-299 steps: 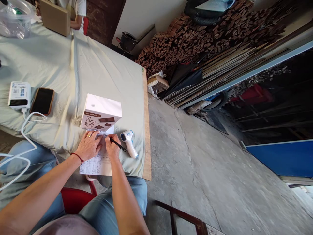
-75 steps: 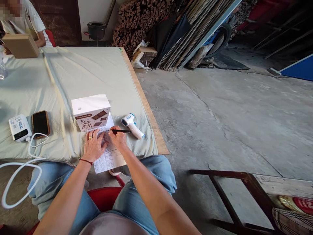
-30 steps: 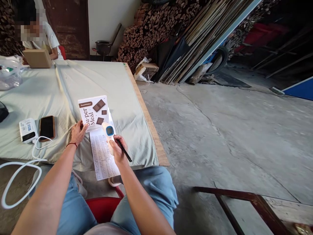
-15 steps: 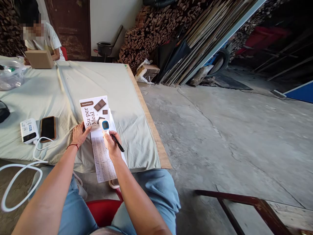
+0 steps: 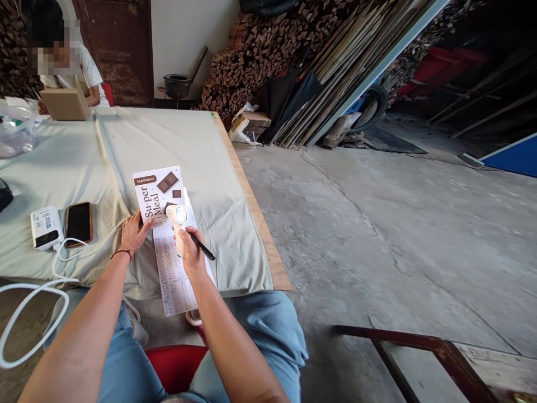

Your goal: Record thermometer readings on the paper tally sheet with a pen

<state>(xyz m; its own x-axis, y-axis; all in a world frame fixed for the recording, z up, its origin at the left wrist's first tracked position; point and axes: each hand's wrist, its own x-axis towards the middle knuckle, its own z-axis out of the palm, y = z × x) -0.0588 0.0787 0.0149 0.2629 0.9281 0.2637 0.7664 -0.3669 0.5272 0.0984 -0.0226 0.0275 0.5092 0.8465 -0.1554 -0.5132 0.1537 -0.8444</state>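
Note:
In my right hand [image 5: 193, 249] is a white infrared thermometer [image 5: 177, 218], gripped upright over a printed box or booklet, its small screen now pale and bright. A black pen [image 5: 203, 246] sticks out sideways from the same hand. The white "NutriMotion Su-per Meal" item [image 5: 146, 196] lies flat, with brown chocolate pictures on its face. Under it and my right hand is a handwritten sheet [image 5: 173, 282] that hangs past the table edge. My left hand [image 5: 135, 232] rests flat, fingers apart, at the item's lower left corner, the thumb touching its edge.
A white power bank [image 5: 46, 226] with a looped white cable [image 5: 62, 305] and a phone [image 5: 79, 223] lie left on the cloth-covered table [image 5: 176, 134]. Across it sits a person behind a cardboard box [image 5: 65, 104]. A plastic bag [image 5: 19, 131] is at far left; stacked firewood [image 5: 247, 73] stands behind.
The thermometer's screen has turned from dark with a blue rim to pale and bright, and its head is tilted slightly differently. My hands stay nearly in place; the view shifts a little.

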